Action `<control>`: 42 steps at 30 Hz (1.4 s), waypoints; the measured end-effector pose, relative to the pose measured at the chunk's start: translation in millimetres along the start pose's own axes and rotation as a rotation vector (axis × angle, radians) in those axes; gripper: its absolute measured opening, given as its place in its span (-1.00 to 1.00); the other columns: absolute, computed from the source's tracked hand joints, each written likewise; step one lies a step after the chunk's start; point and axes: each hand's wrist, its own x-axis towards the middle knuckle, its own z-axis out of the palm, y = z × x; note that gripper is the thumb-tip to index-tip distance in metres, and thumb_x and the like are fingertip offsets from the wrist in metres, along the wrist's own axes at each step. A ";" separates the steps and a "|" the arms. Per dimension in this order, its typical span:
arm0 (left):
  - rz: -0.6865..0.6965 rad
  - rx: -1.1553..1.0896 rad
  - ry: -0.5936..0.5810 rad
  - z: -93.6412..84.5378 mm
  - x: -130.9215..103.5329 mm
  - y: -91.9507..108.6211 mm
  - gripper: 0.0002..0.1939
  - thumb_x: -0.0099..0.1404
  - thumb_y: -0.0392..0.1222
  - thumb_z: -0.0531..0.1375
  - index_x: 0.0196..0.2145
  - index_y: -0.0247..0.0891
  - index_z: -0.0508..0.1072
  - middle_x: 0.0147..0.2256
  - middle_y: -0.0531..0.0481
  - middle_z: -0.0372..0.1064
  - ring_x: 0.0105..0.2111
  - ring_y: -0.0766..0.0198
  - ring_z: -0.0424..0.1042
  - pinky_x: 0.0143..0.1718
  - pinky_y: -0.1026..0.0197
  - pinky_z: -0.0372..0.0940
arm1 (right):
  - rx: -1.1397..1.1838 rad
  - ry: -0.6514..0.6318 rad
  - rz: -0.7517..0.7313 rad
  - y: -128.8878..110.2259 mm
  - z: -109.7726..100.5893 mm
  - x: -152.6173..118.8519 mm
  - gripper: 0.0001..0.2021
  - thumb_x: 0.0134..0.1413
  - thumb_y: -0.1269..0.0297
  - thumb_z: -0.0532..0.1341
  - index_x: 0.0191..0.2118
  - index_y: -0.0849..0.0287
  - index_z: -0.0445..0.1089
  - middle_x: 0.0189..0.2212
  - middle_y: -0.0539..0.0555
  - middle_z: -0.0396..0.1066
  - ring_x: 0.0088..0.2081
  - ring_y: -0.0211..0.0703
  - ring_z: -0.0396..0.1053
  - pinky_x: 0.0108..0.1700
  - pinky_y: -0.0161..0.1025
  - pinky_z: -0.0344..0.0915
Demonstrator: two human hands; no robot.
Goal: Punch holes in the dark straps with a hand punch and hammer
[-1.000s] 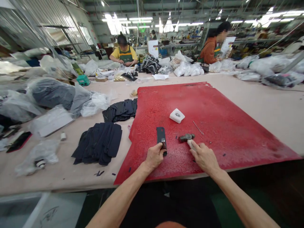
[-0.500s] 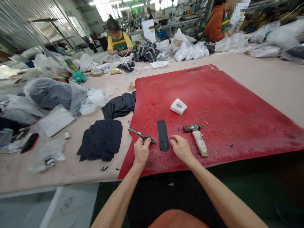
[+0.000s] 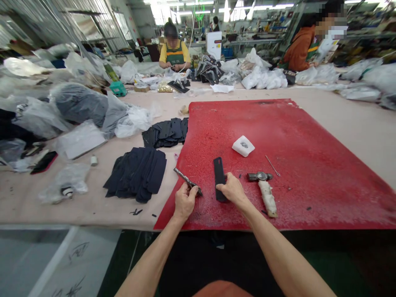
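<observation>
My left hand [image 3: 185,201] is closed round a dark metal rod-shaped tool, which looks like a hand punch [image 3: 185,178]. It slants from upper left down to the right, above the red mat [image 3: 210,128]. My right hand [image 3: 232,188] grips the right edge of a flat black strip [image 3: 218,171] with rounded corners, thumb on its face. A small slot shows near the strip's far end; its near right part is hidden by my fingers. Right of that hand lies a hammer [image 3: 260,177] with a pale wrapped handle. A white block [image 3: 243,146] with a grey mark sits farther back.
Left of the mat stand a stack of dark pieces [image 3: 136,173] and a looser black pile [image 3: 165,133]. A thin metal pin [image 3: 272,166] lies beyond the hammer. Plastic bags [image 3: 83,103] crowd the left side. Two people [image 3: 175,53] work across the table.
My right hand has moved onto the black strip and taken hold of its edge. The punch in my left hand is tilted more steeply. The camera view has shifted.
</observation>
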 end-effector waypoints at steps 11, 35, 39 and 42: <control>0.039 0.038 -0.029 -3.7 0.8 -2.7 -0.81 0.27 -0.07 0.15 -0.32 -0.25 0.41 -0.44 0.00 0.51 -0.44 0.22 0.52 -0.37 0.27 0.37 | 0.997 -0.347 -0.130 -14.4 -24.0 -19.1 -0.74 -0.05 0.04 0.18 -0.50 0.10 0.19 -0.59 -0.09 0.14 -0.52 -0.25 0.19 -0.21 -0.12 0.33; 0.032 0.051 -0.049 -5.9 0.6 -3.4 -0.82 0.28 -0.07 0.15 -0.30 -0.24 0.40 -0.47 0.04 0.48 -0.50 0.24 0.49 -0.43 0.29 0.32 | 1.242 -0.403 -0.088 -45.6 -5.8 -21.1 -0.56 0.10 -0.13 0.00 -0.13 0.01 0.44 -0.13 0.14 0.50 0.10 0.14 0.33 0.11 0.26 0.18; 0.034 0.071 -0.046 -6.5 1.3 -2.1 -0.82 0.28 -0.07 0.14 -0.31 -0.24 0.40 -0.47 0.02 0.50 -0.49 0.22 0.51 -0.42 0.28 0.34 | 1.247 -0.444 -0.111 -44.1 -5.3 -16.0 -0.57 0.09 -0.14 0.02 -0.13 -0.01 0.44 -0.19 0.11 0.52 0.04 0.13 0.38 0.11 0.26 0.17; 0.038 0.078 -0.047 -7.4 1.9 -1.1 -0.81 0.28 -0.06 0.14 -0.31 -0.23 0.41 -0.46 0.03 0.51 -0.48 0.21 0.52 -0.41 0.28 0.36 | 1.337 -0.550 -0.132 -45.0 -4.1 -12.6 -0.57 0.10 -0.11 0.03 -0.11 0.01 0.46 -0.19 0.10 0.53 0.00 0.12 0.42 0.15 0.27 0.14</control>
